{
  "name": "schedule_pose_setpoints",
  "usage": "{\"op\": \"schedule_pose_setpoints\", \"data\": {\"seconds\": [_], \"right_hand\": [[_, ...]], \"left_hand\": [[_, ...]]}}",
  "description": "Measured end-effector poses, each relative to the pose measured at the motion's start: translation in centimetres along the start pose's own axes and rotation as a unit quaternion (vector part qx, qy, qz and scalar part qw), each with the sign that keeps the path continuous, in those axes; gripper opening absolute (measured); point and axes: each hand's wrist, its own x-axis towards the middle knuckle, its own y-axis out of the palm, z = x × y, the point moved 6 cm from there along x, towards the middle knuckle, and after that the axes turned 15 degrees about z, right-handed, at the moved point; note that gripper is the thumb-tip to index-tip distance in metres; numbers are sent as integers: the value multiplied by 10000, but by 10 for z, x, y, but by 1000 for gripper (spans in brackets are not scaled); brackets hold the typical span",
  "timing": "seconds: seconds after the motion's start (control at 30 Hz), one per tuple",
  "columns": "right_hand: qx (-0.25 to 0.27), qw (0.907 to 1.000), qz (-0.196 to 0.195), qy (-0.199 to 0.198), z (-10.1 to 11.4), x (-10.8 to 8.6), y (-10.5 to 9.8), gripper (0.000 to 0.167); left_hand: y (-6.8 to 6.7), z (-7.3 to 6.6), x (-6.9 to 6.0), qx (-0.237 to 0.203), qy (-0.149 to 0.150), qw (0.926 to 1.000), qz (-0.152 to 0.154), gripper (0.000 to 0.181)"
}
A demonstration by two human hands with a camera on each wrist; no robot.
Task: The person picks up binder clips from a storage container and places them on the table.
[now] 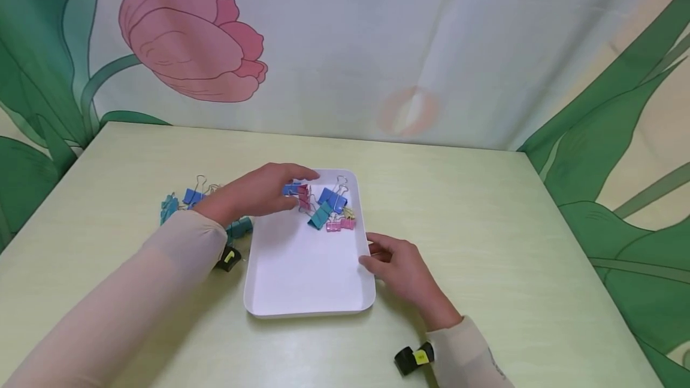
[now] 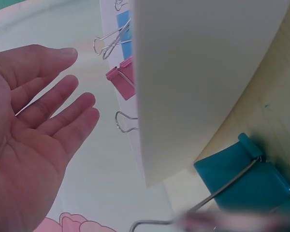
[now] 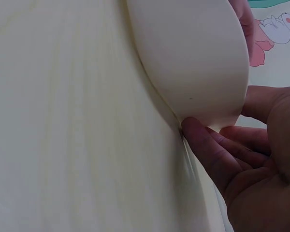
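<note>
A white rectangular tray point(image 1: 307, 274) lies on the table with several binder clips at its far end, among them a blue binder clip point(image 1: 332, 199), a teal binder clip point(image 1: 320, 215), a red binder clip point(image 1: 303, 196) and small pink ones point(image 1: 341, 224). Over the tray's far left part hovers my left hand point(image 1: 259, 190), fingers spread loosely. In the left wrist view that hand point(image 2: 38, 116) holds nothing. My right hand point(image 1: 401, 268) grips the tray's right side, thumb at the rim and fingertips point(image 3: 195, 128) against the outer wall low down.
Left of the tray, partly behind my left forearm, lie more binder clips: teal point(image 1: 169, 207), blue point(image 1: 192, 197) and another teal one point(image 1: 239, 229). A printed curtain point(image 1: 334, 64) hangs behind the table's far edge. Black wrist straps point(image 1: 414, 358) show at both sleeves.
</note>
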Motion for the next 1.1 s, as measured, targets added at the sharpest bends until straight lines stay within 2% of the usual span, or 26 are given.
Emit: {"op": "schedule_pose_setpoints", "data": {"seconds": [0.2,0.47,0.93,1.1], "right_hand": [[-14,10000,22,24,0,-1,0,47],[86,10000,26,21,-1,-2,-1,47],[33,10000,87,-20,-1,-2,-1,47],[24,10000,87,-14,-1,-3,-3,48]], "left_hand": [[3,0,10,-36,-52,9998,207,58],[7,-7,18,273,-14,9984,485,54],[8,-5,31,608,-162,9957,677,42],[8,-3,37,820,-42,9946,631,37]]}}
